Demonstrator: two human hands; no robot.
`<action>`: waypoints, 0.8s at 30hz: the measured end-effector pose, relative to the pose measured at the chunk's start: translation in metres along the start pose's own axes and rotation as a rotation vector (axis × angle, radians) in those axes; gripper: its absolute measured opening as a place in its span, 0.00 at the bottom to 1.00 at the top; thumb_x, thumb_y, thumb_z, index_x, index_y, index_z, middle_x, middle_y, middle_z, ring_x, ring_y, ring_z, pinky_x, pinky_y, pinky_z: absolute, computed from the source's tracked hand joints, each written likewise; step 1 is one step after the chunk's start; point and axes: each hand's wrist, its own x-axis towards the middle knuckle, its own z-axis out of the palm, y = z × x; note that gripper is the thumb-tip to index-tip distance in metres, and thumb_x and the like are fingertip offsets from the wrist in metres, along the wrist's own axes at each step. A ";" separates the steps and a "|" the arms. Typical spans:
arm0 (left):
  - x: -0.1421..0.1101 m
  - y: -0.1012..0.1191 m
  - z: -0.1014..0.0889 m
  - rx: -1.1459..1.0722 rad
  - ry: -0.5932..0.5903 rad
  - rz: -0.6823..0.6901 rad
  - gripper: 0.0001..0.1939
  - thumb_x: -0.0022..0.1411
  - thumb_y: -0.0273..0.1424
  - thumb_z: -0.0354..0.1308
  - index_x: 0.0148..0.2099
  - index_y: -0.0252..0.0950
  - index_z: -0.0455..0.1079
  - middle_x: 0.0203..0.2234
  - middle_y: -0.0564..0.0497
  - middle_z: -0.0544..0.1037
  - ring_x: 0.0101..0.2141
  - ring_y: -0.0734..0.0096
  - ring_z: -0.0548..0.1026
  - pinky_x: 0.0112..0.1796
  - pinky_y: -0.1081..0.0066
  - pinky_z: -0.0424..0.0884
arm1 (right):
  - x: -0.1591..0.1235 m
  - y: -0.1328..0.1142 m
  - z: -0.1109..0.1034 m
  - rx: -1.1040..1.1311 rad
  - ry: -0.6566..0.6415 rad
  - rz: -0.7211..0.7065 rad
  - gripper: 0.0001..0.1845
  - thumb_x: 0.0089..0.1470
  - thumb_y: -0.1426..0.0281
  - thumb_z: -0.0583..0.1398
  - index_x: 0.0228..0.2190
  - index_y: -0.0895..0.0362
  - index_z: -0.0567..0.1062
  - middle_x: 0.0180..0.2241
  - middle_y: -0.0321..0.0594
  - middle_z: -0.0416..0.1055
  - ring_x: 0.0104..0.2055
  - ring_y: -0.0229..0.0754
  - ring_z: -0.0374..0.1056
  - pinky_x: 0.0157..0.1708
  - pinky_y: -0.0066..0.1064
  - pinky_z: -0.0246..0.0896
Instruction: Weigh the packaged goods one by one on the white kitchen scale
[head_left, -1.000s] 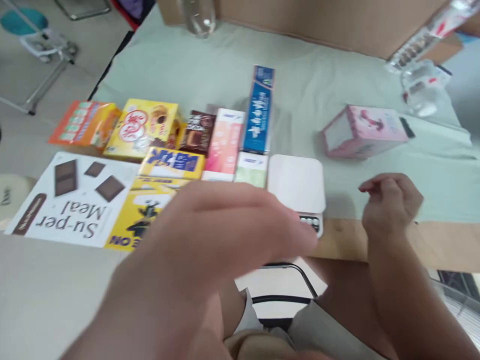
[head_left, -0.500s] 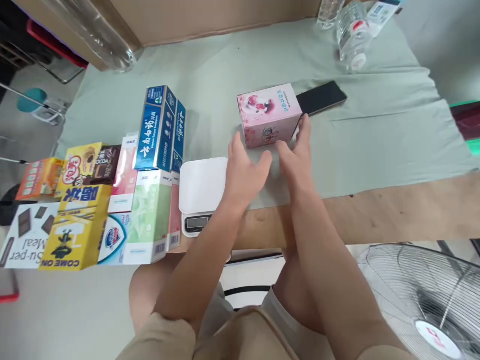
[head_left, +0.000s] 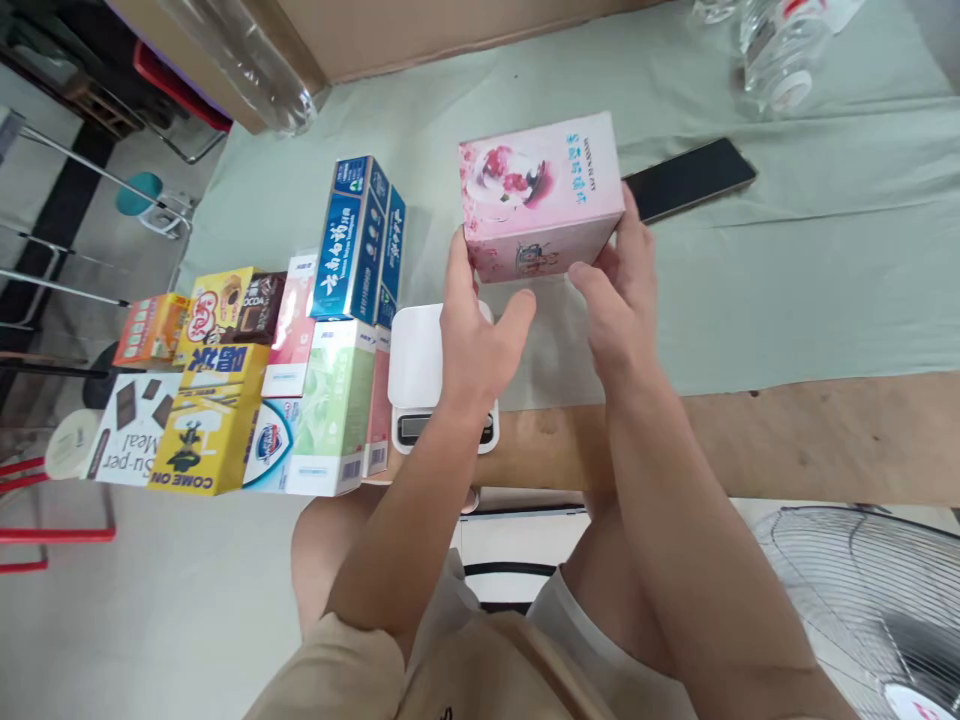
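Observation:
A pink cardboard box (head_left: 536, 195) with a floral cup picture is held between my two hands over the cloth. My left hand (head_left: 480, 330) grips its left side, fingers along the edge and thumb pointing toward the front. At the right side, my right hand (head_left: 622, 290) has its fingers on the lower right corner and the thumb near the front face. The underside of the box is hidden. Below my left hand, partly covered by it, lies a white kitchen scale (head_left: 416, 360). Just right of the box is a black phone (head_left: 690, 180).
Several packaged goods stand grouped at the left, among them blue toothpaste boxes (head_left: 345, 240), a green-and-white box (head_left: 334, 410) and a yellow box (head_left: 210, 420). Clear plastic bottles (head_left: 787, 60) lie at the back right. A fan (head_left: 862, 590) stands at the lower right.
My hands have closed on both sides of the pink box, and it looks larger and nearer, raised from the cloth. The view has shifted, moving the surroundings rightward.

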 end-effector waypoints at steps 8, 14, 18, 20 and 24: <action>-0.093 0.010 -0.091 0.001 0.075 -0.007 0.33 0.72 0.46 0.59 0.74 0.47 0.59 0.72 0.42 0.63 0.73 0.48 0.61 0.72 0.49 0.62 | -0.064 -0.045 0.030 0.138 -0.234 -0.067 0.31 0.65 0.53 0.60 0.67 0.40 0.68 0.61 0.43 0.68 0.63 0.51 0.68 0.59 0.48 0.74; -0.114 0.005 -0.107 0.181 0.138 -0.071 0.40 0.72 0.45 0.59 0.78 0.46 0.47 0.77 0.41 0.52 0.77 0.48 0.53 0.75 0.48 0.54 | -0.074 -0.043 0.036 0.034 -0.117 -0.072 0.23 0.67 0.53 0.56 0.59 0.43 0.75 0.52 0.42 0.75 0.53 0.49 0.73 0.49 0.45 0.72; -0.105 0.011 -0.114 0.184 0.116 -0.072 0.40 0.73 0.44 0.58 0.79 0.46 0.44 0.77 0.42 0.53 0.77 0.50 0.52 0.74 0.48 0.57 | -0.070 -0.040 0.040 0.072 -0.108 -0.023 0.26 0.67 0.50 0.54 0.61 0.42 0.70 0.60 0.43 0.70 0.63 0.53 0.69 0.58 0.51 0.69; -0.095 0.015 -0.119 0.179 0.118 -0.096 0.40 0.72 0.43 0.59 0.78 0.46 0.47 0.77 0.42 0.55 0.77 0.49 0.53 0.74 0.49 0.59 | -0.067 -0.038 0.041 0.113 -0.158 -0.034 0.29 0.66 0.48 0.55 0.64 0.41 0.66 0.66 0.43 0.65 0.70 0.56 0.63 0.64 0.56 0.64; -0.078 0.020 -0.127 0.153 0.058 -0.145 0.31 0.69 0.40 0.62 0.71 0.43 0.62 0.68 0.41 0.71 0.70 0.48 0.68 0.68 0.49 0.70 | -0.059 -0.033 0.047 0.146 -0.350 -0.064 0.45 0.60 0.41 0.60 0.71 0.41 0.53 0.76 0.45 0.49 0.77 0.59 0.52 0.73 0.62 0.54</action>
